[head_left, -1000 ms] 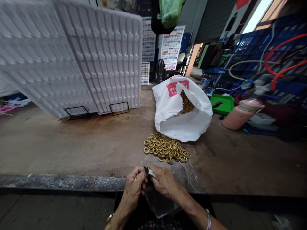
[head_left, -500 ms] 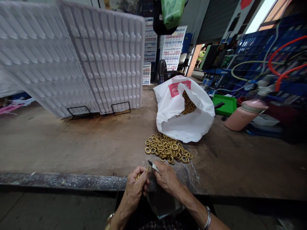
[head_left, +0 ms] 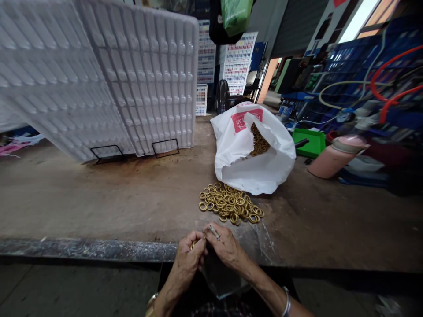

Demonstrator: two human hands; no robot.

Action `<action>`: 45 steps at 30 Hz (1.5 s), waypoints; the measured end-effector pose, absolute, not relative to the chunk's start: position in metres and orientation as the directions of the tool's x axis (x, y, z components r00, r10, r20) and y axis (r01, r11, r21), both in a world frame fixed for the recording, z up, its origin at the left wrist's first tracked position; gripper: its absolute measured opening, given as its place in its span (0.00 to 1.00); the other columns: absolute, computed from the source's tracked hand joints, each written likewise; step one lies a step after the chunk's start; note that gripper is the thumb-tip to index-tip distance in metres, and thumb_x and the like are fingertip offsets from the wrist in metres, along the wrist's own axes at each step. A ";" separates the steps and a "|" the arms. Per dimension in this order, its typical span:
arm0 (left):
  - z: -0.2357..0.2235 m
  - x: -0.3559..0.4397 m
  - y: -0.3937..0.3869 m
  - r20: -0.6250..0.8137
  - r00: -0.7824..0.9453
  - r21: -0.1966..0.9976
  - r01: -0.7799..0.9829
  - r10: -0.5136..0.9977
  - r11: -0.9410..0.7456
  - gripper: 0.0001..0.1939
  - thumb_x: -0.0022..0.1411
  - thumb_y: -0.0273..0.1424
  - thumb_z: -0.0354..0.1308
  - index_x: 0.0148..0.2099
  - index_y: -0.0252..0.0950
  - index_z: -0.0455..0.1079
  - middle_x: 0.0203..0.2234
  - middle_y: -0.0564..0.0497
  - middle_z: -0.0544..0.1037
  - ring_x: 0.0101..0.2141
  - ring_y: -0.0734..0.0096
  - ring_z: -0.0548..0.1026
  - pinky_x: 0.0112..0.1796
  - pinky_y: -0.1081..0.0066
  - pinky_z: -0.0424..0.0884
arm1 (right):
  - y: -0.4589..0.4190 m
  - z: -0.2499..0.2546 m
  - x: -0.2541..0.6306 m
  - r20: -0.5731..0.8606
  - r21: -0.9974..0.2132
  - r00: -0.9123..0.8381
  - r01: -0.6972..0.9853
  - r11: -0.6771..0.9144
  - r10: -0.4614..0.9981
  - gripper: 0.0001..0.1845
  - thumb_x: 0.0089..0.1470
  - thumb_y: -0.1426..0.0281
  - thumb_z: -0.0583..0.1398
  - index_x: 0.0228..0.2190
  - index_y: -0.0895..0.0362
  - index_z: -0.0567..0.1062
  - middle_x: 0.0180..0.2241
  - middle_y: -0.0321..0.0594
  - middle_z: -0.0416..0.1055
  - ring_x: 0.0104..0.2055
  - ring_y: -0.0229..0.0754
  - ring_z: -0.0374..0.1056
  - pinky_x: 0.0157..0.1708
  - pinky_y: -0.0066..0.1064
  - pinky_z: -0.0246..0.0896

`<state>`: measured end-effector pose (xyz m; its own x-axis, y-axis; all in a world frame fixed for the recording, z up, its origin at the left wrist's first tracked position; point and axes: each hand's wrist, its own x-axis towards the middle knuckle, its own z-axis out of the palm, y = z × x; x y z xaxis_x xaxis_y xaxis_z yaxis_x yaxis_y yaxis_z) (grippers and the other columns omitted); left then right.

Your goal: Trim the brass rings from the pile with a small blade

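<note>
Hands (head_left: 228,249) closer: ring (head_left: 193,245) in left, knife (head_left: 214,232) in right, pile (head_left: 231,203) beyond.

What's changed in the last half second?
The right hand has moved closer to the left hand, turning its small pale-handled knife; the dark blade no longer shows clearly. Neither grip visibly released anything. The heap of gold-coloured metal rings and white red-printed sack stayed put.

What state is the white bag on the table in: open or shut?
Open. The white bag gapes toward the camera, and gold-coloured rings show inside; how full it is cannot be told.
</note>
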<state>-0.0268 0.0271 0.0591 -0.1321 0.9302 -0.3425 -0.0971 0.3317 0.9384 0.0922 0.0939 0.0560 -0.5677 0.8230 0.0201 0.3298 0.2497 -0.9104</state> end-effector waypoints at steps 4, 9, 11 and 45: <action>0.058 -0.026 0.028 -0.350 -0.124 0.934 -0.130 0.929 0.334 0.18 0.53 0.46 0.53 0.28 0.35 0.61 0.16 0.59 0.63 0.14 0.82 0.58 0.16 0.80 0.56 | 0.096 0.050 0.091 0.008 -0.919 -0.545 0.326 0.220 0.838 0.14 0.54 0.65 0.48 0.20 0.56 0.61 0.18 0.30 0.56 0.22 0.33 0.54 0.23 0.25 0.49; 0.061 -0.026 0.028 -0.353 -0.116 0.931 -0.147 0.928 0.335 0.17 0.53 0.45 0.54 0.28 0.34 0.61 0.16 0.59 0.62 0.14 0.83 0.57 0.15 0.81 0.56 | 0.098 0.048 0.091 0.001 -0.922 -0.533 0.327 0.207 0.846 0.14 0.53 0.66 0.48 0.19 0.56 0.61 0.17 0.30 0.58 0.21 0.33 0.55 0.22 0.25 0.49; 0.063 -0.027 0.028 -0.353 -0.108 0.929 -0.155 0.929 0.335 0.17 0.54 0.44 0.54 0.28 0.34 0.61 0.15 0.59 0.62 0.15 0.83 0.57 0.16 0.81 0.56 | 0.097 0.048 0.091 -0.005 -0.923 -0.529 0.330 0.200 0.849 0.14 0.53 0.66 0.48 0.19 0.56 0.61 0.16 0.30 0.57 0.21 0.33 0.55 0.22 0.25 0.48; 0.051 -0.029 0.025 -0.313 -0.003 0.777 -0.577 0.950 0.254 0.12 0.58 0.38 0.54 0.30 0.34 0.61 0.21 0.55 0.67 0.17 0.83 0.60 0.16 0.81 0.57 | 0.111 0.051 0.130 0.224 -0.332 -0.271 0.882 0.335 0.936 0.08 0.49 0.75 0.53 0.33 0.55 0.69 0.28 0.38 0.73 0.29 0.38 0.67 0.26 0.27 0.45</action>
<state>-0.0295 0.0253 0.0513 -0.0029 0.9498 -0.3128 -0.5765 0.2540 0.7766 0.1296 0.1113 0.0510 -0.2710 0.9362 0.2240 0.8819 0.3347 -0.3321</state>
